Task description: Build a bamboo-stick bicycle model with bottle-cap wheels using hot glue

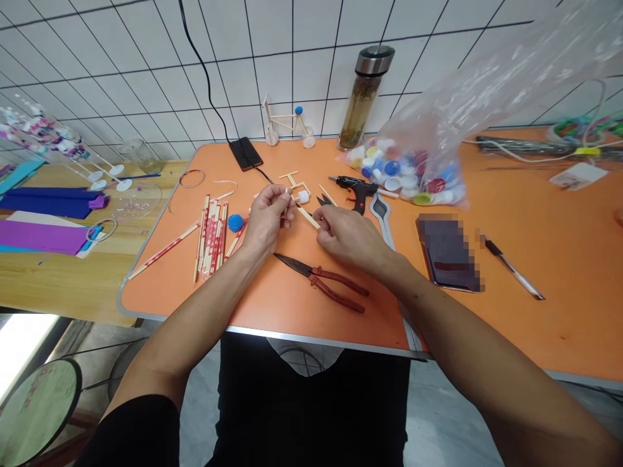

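Observation:
My left hand (267,217) and my right hand (346,237) are both closed on a thin wooden stick (307,216) that spans the gap between them above the orange table (535,305). The left fingers pinch its upper end, the right fingers its lower end. Just behind the stick lies a small frame of glued sticks with a white cap (298,188). Red-handled pliers (325,280) lie on the table under my hands. A bundle of chopsticks (212,237) and a blue cap (235,222) lie left of my left hand.
A black glue gun (356,189) and small scissors sit behind my right hand. A clear bag of bottle caps (413,175), a tea flask (364,97), a stick model (287,123), a phone (246,154), a dark phone (448,253) and a pen (513,269) are around.

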`<action>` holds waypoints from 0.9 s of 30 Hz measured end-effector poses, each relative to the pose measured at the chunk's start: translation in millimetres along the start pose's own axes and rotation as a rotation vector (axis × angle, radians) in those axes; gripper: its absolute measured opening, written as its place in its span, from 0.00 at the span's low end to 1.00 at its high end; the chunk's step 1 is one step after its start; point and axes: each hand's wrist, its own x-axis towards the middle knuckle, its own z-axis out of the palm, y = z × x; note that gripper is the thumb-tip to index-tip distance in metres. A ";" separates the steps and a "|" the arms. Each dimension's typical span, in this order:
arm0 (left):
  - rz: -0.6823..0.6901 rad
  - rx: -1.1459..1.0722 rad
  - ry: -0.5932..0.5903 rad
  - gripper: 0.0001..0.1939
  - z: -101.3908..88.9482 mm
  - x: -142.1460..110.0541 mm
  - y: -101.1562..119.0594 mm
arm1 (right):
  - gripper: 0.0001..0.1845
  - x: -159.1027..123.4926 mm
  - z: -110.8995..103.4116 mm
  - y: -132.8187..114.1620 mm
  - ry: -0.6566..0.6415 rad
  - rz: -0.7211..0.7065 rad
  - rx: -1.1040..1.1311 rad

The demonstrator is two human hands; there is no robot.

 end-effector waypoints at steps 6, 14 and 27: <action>-0.158 0.047 -0.106 0.09 7.2 -11.4 6.6 | 0.18 6.7 -1.3 7.0 0.226 0.075 0.445; -0.162 0.090 -0.285 0.10 12.9 -20.3 1.1 | 0.11 9.7 4.8 11.4 0.185 -0.064 0.706; -0.171 0.044 -0.169 0.14 14.9 -17.8 -6.6 | 0.08 9.7 0.9 14.5 0.134 -0.036 0.643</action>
